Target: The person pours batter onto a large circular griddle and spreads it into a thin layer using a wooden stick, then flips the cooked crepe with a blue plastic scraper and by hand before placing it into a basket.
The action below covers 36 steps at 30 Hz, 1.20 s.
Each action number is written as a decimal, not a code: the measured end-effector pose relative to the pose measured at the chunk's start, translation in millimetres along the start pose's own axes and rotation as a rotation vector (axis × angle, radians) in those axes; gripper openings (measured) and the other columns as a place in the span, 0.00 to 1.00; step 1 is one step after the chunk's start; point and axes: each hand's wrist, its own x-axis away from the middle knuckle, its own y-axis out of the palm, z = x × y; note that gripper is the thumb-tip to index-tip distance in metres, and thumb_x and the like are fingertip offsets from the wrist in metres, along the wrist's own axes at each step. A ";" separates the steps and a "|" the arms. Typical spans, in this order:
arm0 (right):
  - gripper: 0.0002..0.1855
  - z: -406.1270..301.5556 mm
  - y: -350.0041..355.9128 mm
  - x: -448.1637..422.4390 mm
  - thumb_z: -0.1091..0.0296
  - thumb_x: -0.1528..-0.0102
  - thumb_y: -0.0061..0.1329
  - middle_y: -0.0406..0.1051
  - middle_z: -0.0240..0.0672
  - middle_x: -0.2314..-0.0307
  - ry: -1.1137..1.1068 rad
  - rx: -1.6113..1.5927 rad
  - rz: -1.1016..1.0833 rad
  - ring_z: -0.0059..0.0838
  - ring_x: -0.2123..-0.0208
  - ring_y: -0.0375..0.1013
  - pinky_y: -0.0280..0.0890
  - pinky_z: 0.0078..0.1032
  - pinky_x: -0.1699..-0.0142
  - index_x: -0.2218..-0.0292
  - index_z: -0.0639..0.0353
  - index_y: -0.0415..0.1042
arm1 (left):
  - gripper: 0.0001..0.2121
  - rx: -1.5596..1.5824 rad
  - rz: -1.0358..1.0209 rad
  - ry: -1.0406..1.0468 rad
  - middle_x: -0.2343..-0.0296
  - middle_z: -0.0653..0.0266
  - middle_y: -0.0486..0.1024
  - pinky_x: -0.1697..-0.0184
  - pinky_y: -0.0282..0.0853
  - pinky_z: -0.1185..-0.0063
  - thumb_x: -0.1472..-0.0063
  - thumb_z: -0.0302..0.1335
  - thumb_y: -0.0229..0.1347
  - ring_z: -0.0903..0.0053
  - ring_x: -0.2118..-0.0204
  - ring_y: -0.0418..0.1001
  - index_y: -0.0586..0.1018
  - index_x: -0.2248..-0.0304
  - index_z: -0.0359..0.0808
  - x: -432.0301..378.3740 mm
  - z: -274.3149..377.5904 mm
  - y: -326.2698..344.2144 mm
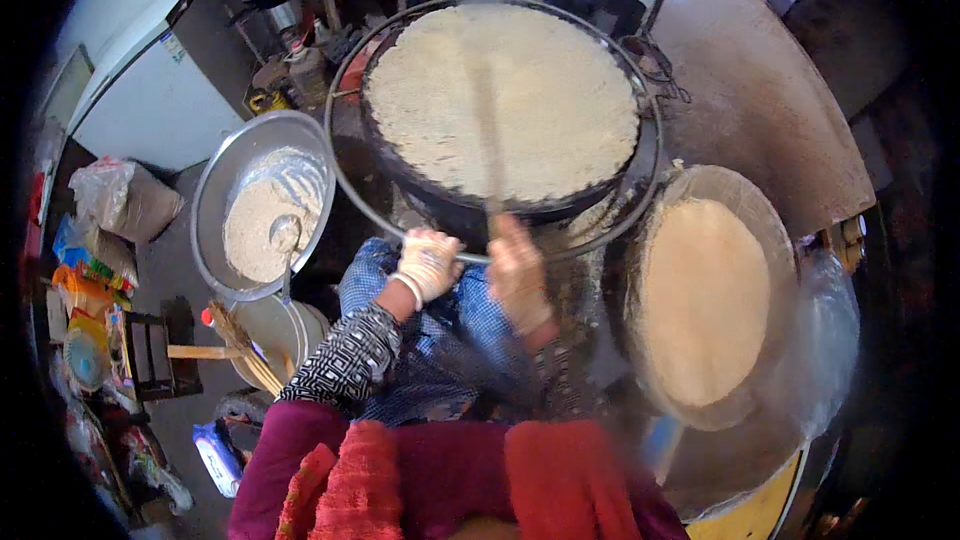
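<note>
A large round griddle before me bears a wide, thin layer of pale batter (555, 105), its edge ragged. My left hand (429, 262), in a light glove, is closed around the near side of the metal ring (658, 157) that circles the griddle. With my right hand (517, 270), blurred by motion, I grip the near end of a long wooden spreader (486, 127), which reaches across the batter; its far end is too blurred to make out. Left of the ring stands a metal basin (202, 240) holding batter and a metal ladle (285, 234).
At right, a round flatbread (705, 300) lies in a lined, round container (784, 240), with a brown board (757, 105) behind it. A bucket (311, 319) with sticks stands below the basin. Bags (120, 199) and packages lie at far left.
</note>
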 end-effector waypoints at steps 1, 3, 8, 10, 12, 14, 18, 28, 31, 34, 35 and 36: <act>0.21 -2.8 -23.4 -13.4 0.65 0.40 0.41 0.62 0.20 0.80 -0.032 0.026 0.085 0.12 0.88 0.56 0.53 0.14 0.87 0.46 0.49 0.62 | 0.24 0.089 0.139 0.099 0.59 0.57 0.72 0.48 0.56 0.62 0.50 0.38 0.55 0.62 0.52 0.67 0.71 0.54 0.39 11.3 7.8 12.6; 0.21 -26.5 -59.8 -28.5 0.64 0.40 0.40 0.59 0.20 0.85 0.025 -0.130 0.263 0.11 0.89 0.57 0.52 0.13 0.88 0.46 0.47 0.61 | 0.27 0.205 0.388 0.324 0.53 0.53 0.65 0.44 0.51 0.61 0.50 0.37 0.55 0.58 0.48 0.61 0.66 0.51 0.38 35.8 11.1 16.2; 0.22 -2.0 -70.8 -22.2 0.69 0.41 0.41 0.60 0.21 0.82 0.254 0.217 0.152 0.12 0.86 0.58 0.55 0.14 0.84 0.46 0.43 0.63 | 0.28 0.217 0.434 0.023 0.54 0.54 0.65 0.45 0.54 0.61 0.56 0.27 0.56 0.57 0.48 0.60 0.68 0.52 0.37 56.2 -55.0 -8.7; 0.22 21.7 -54.0 -23.8 0.70 0.42 0.42 0.65 0.24 0.77 0.072 0.320 0.072 0.15 0.79 0.64 0.61 0.14 0.76 0.46 0.51 0.63 | 0.29 0.124 0.524 -0.147 0.53 0.54 0.63 0.44 0.52 0.62 0.57 0.25 0.55 0.57 0.46 0.57 0.66 0.51 0.37 45.8 -97.4 7.0; 0.22 57.5 -34.8 -30.7 0.71 0.42 0.43 0.66 0.22 0.75 -0.154 0.398 0.000 0.12 0.78 0.60 0.58 0.12 0.75 0.46 0.51 0.63 | 0.29 -0.029 0.525 -0.223 0.50 0.54 0.61 0.42 0.47 0.62 0.56 0.25 0.54 0.57 0.44 0.54 0.65 0.50 0.36 28.1 -127.8 16.7; 0.22 71.7 -2.6 -18.1 0.73 0.42 0.42 0.63 0.16 0.78 -0.068 0.194 -0.086 0.08 0.83 0.52 0.51 0.10 0.80 0.46 0.48 0.64 | 0.25 -0.138 0.480 -0.216 0.49 0.54 0.60 0.39 0.41 0.60 0.53 0.26 0.52 0.57 0.42 0.52 0.67 0.51 0.38 17.4 -144.2 19.0; 0.20 29.4 31.5 3.7 0.72 0.41 0.42 0.65 0.19 0.80 0.268 -0.088 -0.166 0.10 0.86 0.58 0.53 0.11 0.83 0.47 0.54 0.64 | 0.25 -0.188 0.209 -0.085 0.51 0.58 0.63 0.38 0.37 0.56 0.60 0.29 0.60 0.59 0.42 0.52 0.71 0.57 0.45 3.3 -147.5 47.3; 0.15 7.1 -125.4 -67.1 0.67 0.40 0.39 0.52 0.22 0.83 0.172 0.093 0.174 0.13 0.83 0.51 0.51 0.15 0.80 0.52 0.46 0.69 | 0.16 -0.108 -0.022 -0.075 0.69 0.65 0.76 0.39 0.37 0.55 0.56 0.43 0.59 0.63 0.56 0.68 0.80 0.67 0.47 -9.1 -71.1 17.3; 0.20 35.2 -83.9 -41.5 0.71 0.42 0.42 0.65 0.34 0.61 -0.228 0.625 0.008 0.22 0.65 0.65 0.61 0.19 0.62 0.47 0.53 0.64 | 0.20 -0.020 0.010 -0.069 0.64 0.62 0.74 0.40 0.39 0.55 0.55 0.43 0.57 0.62 0.54 0.67 0.78 0.62 0.45 -6.1 -41.3 30.9; 0.22 50.0 -39.2 -12.0 0.72 0.43 0.41 0.69 0.41 0.54 -0.300 0.607 -0.057 0.28 0.54 0.69 0.63 0.23 0.52 0.46 0.58 0.61 | 0.21 0.076 0.029 0.009 0.63 0.58 0.73 0.42 0.42 0.54 0.54 0.43 0.57 0.60 0.54 0.66 0.76 0.61 0.42 -6.7 -7.7 28.3; 0.22 42.6 -23.0 -2.1 0.73 0.43 0.41 0.66 0.41 0.51 -0.049 0.576 -0.141 0.27 0.51 0.67 0.60 0.22 0.48 0.46 0.60 0.61 | 0.21 0.099 0.045 0.025 0.64 0.57 0.73 0.42 0.43 0.54 0.54 0.43 0.57 0.60 0.54 0.66 0.75 0.61 0.41 -6.1 -2.1 30.9; 0.22 49.2 -14.8 5.6 0.73 0.43 0.40 0.66 0.41 0.51 -0.115 0.522 -0.168 0.27 0.52 0.67 0.61 0.22 0.49 0.46 0.60 0.61 | 0.21 0.133 0.070 0.039 0.64 0.57 0.72 0.42 0.44 0.55 0.55 0.41 0.58 0.60 0.55 0.66 0.75 0.61 0.41 -8.2 4.3 33.9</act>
